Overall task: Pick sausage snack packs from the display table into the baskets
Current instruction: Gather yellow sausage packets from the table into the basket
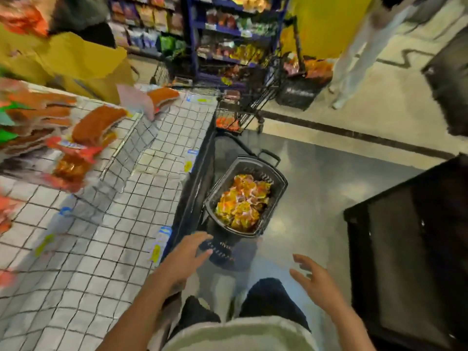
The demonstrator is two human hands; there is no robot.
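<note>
The table was white under a grid of dark wire squares, with small blue-and-yellow tags along its dark edge. On it lay sausage snack packs in orange-red and brown, some with green corners. Beside the table, the basket was dark grey to black, filled with yellow, orange and pink packets. The floor near the basket was glossy grey, crossed by a black stripe, cream beyond it.
</note>
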